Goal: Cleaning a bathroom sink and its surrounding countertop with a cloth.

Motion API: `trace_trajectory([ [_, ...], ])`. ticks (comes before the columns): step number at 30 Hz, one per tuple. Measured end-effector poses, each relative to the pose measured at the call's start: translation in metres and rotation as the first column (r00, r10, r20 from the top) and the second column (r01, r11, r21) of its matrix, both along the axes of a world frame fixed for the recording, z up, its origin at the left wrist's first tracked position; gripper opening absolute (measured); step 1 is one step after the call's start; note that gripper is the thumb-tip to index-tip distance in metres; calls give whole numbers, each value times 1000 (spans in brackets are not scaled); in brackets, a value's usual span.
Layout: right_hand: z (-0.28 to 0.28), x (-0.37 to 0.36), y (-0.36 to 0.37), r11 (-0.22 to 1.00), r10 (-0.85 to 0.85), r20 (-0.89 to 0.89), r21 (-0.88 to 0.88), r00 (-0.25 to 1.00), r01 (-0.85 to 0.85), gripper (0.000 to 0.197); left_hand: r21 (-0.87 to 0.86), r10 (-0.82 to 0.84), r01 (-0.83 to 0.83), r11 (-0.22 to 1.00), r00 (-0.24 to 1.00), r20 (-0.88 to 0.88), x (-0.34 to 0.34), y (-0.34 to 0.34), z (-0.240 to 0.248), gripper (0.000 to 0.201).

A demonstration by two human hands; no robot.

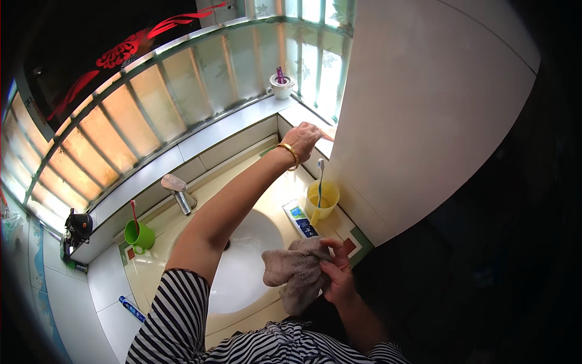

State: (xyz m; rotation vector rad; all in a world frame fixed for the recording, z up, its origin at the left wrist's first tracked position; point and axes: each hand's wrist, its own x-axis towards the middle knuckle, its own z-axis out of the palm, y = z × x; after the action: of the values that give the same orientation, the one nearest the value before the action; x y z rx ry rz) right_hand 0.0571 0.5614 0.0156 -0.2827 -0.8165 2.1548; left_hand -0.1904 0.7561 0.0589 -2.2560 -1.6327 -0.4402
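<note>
My left hand (303,141), with a gold bracelet (290,156) at the wrist, reaches across the sink to the white tiled ledge (306,115) in the far right corner. A finger stretches toward the wall panel; the other fingertips are partly hidden, and I make out nothing held there. Near the basin's right rim my right hand (339,276) is closed on a bunched grey-brown towel (294,270), which hangs partly over the white basin (242,273). Just beyond the towel lie a toothpaste tube (300,219) and a yellow cup (327,203) with a toothbrush (320,176).
A metal faucet (177,191) stands behind the basin. To its left are a green cup (139,238) with a red toothbrush, a blue tube (131,308) and a black object (79,227). A white mug (281,90) sits on the window ledge. A pale panel (424,109) rises at right.
</note>
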Motion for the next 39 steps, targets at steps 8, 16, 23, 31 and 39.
trace_trajectory([
  [8, -19, 13, 10, 971, 172, 10, 168, 985, -171, 29, -308, 157, -197, 931, 976, -149, 14, 92, -26, 38],
  [16, 14, -21, 39, 913, 186, 46, 362, 981, -190, 54, -185, 323, -287, 940, 924, 205, -31, 53, -17, 37],
  [23, 80, -114, 95, 444, -257, 33, 892, 966, 88, 71, 33, 46, -255, 966, 300, 953, -102, -138, -3, 64],
  [31, 60, -190, 220, 55, -988, -42, 794, -146, -605, 72, 52, -65, -309, 950, -30, 997, -29, -305, -23, 63],
  [39, 10, -189, 278, 450, -863, 454, 497, -220, -742, 49, -71, -2, -271, 960, -259, 966, -14, -338, -58, 63],
])
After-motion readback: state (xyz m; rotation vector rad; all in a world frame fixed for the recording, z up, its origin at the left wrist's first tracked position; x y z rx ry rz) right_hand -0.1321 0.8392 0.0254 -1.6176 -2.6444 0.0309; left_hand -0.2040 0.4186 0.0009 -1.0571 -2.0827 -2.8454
